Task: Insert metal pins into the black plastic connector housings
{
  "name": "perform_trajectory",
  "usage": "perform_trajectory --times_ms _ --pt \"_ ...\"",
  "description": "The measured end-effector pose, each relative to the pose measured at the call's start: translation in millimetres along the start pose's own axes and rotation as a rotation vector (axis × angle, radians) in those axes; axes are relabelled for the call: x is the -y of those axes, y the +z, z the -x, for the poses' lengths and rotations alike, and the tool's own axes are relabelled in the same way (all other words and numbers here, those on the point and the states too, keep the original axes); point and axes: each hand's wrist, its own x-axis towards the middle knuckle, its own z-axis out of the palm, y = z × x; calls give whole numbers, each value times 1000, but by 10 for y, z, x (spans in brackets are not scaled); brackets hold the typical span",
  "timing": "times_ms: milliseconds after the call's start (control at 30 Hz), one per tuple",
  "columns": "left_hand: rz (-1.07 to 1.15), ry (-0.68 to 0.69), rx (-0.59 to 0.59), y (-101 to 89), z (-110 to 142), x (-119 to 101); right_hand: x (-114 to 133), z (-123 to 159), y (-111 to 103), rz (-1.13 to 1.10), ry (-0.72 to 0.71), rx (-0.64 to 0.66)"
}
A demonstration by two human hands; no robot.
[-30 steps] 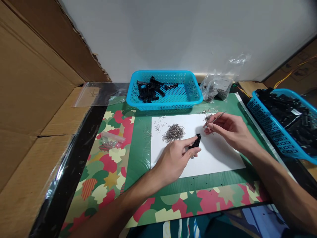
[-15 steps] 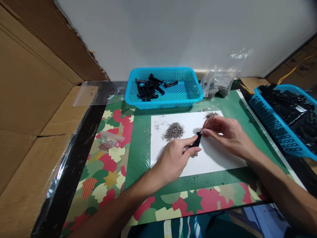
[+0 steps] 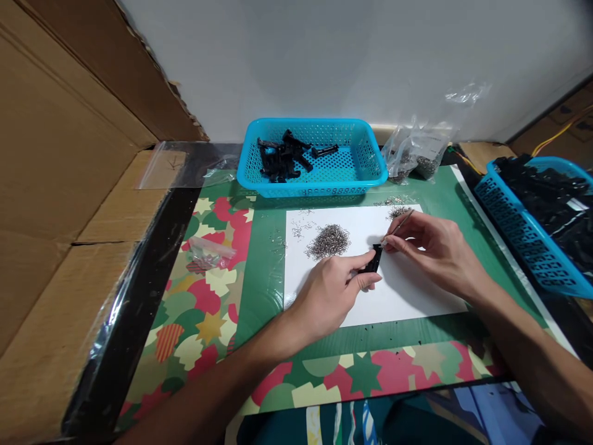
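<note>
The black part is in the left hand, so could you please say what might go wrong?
The black part could slip from the pinching grip of the left hand. The thin metal tool in the right hand, close to the part's end, might skid. The loose pile of metal pieces nearby could scatter if brushed.

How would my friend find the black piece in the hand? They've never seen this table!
Find the white sheet on the green mat. Over it, the left hand pinches the black piece, close to a thin metal tool in the right hand. It's the only black piece in a hand; many others sit in blue baskets.
</note>
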Motion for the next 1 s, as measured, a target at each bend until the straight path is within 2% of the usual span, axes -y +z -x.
perform_trajectory --times_ms 433,633,767,900,1000 --pt "29 47 15 9 13 -20 51 -4 28 104 -26 -6" --pt "52 27 12 14 -6 -7 45 -11 42 86 8 1" --pt "150 28 19 -2 -19 -19 34 -38 33 -38 39 23" --pt "349 65 -75 -116 18 -87 12 -83 55 -344 24 -105" --pt "438 155 -278 -255 40 -127 -17 -126 123 -463 58 -52"
